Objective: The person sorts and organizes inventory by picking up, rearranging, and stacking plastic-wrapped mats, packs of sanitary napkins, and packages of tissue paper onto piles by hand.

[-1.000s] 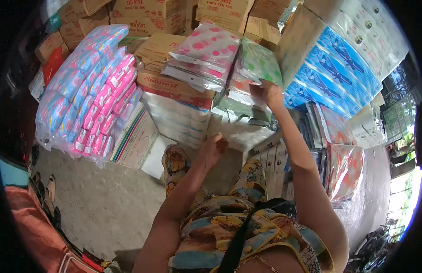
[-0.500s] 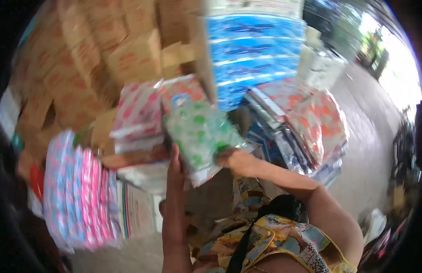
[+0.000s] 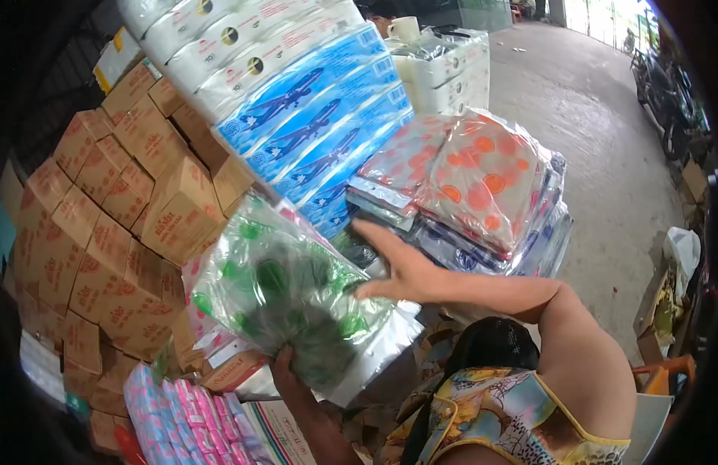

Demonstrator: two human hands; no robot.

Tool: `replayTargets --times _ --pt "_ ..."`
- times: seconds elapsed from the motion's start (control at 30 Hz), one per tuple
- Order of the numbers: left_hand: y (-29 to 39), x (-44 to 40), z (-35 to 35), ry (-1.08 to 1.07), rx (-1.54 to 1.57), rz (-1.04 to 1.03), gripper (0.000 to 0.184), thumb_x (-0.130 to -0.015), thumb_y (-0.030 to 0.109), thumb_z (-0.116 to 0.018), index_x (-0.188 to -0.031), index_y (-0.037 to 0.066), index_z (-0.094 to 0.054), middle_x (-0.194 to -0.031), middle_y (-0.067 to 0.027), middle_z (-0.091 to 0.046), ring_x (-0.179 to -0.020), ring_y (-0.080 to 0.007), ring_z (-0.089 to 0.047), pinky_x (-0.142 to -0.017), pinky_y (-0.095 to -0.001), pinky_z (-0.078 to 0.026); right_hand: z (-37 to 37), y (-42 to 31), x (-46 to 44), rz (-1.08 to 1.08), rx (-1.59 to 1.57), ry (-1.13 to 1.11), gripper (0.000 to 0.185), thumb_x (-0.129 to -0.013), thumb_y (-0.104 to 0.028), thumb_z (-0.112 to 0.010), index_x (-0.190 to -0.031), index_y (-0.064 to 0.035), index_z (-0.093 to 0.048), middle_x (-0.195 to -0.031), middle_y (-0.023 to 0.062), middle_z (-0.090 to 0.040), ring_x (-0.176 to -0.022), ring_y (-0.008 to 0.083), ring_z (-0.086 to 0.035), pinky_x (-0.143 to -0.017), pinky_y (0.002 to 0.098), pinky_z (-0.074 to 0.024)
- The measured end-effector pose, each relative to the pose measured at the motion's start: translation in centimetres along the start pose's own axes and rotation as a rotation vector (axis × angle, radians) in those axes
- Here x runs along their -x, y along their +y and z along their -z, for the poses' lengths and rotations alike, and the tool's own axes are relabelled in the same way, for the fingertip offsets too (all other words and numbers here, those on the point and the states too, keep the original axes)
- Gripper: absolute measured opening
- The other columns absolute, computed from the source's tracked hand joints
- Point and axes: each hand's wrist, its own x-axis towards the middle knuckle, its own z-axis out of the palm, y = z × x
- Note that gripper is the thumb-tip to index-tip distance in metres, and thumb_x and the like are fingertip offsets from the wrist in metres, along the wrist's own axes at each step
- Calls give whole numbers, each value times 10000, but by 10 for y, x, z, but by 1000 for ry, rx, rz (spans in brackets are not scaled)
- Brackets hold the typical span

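A clear plastic pack with green dots [image 3: 297, 287] is tilted in front of me, with a silvery strip along its lower right edge. My left hand [image 3: 285, 372] grips its lower edge, thumb on top and the other fingers hidden beneath. Over the pack's right side, my right hand [image 3: 397, 267] has its thumb and fingers spread and holds nothing. Whether its thumb touches the plastic, I cannot tell. Pink-dotted packs [image 3: 194, 279] show partly behind the green one. To the right lies a pile of plastic packs with orange dots [image 3: 490, 182] on top.
Brown cartons [image 3: 103, 248] are stacked at left. Blue tissue packs [image 3: 320, 132] and white roll packs [image 3: 250, 46] rise ahead. Pink and blue packs [image 3: 196, 422] stand low at left. Grey concrete floor [image 3: 591, 147] runs along the right, with a motorcycle [image 3: 669, 101] beyond.
The green-dotted pack has come closer and lower left. My right hand has left its edge and opened. The view has swung, showing more of the tissue stack and floor.
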Motion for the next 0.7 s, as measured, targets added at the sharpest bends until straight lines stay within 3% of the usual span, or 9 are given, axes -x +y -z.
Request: replayTargets --times 0.1,0.17,0.3,0.4,0.47,0.5,0.6,0.67,0.7 --pt "35 37 -49 51 224 84 543 -690 127 -499 -1208 34 -364 -1098 -135 -469 -986 -255 -489 -845 -359 -402 12 -1 0 -322 -313 -57 939 -688 -391 -676 -1329 -24 -95 -1294 199 -287 -1177 264 -322 -959 365 -277" --pt "37 40 -56 75 248 120 544 -679 147 -492 -1193 13 -371 -1057 -122 -486 -967 -240 -498 -832 -344 -410 11 4 5 -615 -777 -313 975 -677 -458 -664 -1335 -37 -80 -1295 157 -287 -1175 239 -313 -966 354 -265" --pt "21 12 -35 -61 -136 105 540 -682 175 -489 -1184 5 -388 -1045 -114 -500 -940 -232 -510 -831 -341 -405 14 -10 17 -481 -1065 -370 970 -678 -559 -602 -1340 -60 -97 -1299 129 -246 -1200 226 -232 -961 351 -257" --pt "20 0 -51 -72 -265 150 558 -671 200 -506 -1181 -2 -403 -1049 -113 -507 -903 -219 -517 -835 -317 -396 18 -4 21 -559 -1057 -233 727 -728 -275 -651 -1290 -64 -241 -1203 97 -385 -1109 172 -364 -913 319 -324" --pt "25 -15 -55 -269 -303 155 424 -725 264 -499 -1032 -27 -489 -955 -101 -532 -834 -202 -529 -745 -308 -431 24 1 23 -685 -1073 -74 495 -720 6 -612 -1171 -63 -420 -1045 61 -530 -953 129 -507 -820 290 -424" --pt "22 -34 -50 -302 -349 156 440 -755 281 -489 -1067 -30 -477 -1007 -117 -521 -891 -198 -516 -773 -302 -421 31 1 21 -724 -1074 -19 471 -719 3 -612 -1152 -60 -437 -1028 62 -545 -938 139 -521 -812 303 -435" --pt "42 -65 -85 -432 -481 -66 489 -791 221 -508 -1199 -20 -388 -1129 -102 -465 -1012 -162 -463 -869 -287 -372 57 -2 11 -761 -1081 160 419 -705 -6 -624 -1095 -40 -474 -950 81 -586 -838 171 -578 -754 330 -480" --pt "39 -78 -105 -408 -453 -675 435 -844 186 -471 -1209 -26 -369 -1160 -106 -447 -1031 -173 -458 -879 -276 -367 75 -1 1 -698 -1087 278 396 -704 -2 -618 -1073 -25 -478 -919 90 -588 -794 183 -590 -728 335 -497" --pt "52 -68 -123 -337 -376 -711 404 -846 151 -473 -1199 -20 -378 -1155 -102 -455 -1029 -167 -458 -857 -267 -377 85 0 -6 -643 -1125 324 377 -706 1 -609 -1060 -16 -480 -900 93 -588 -774 189 -595 -717 337 -506"
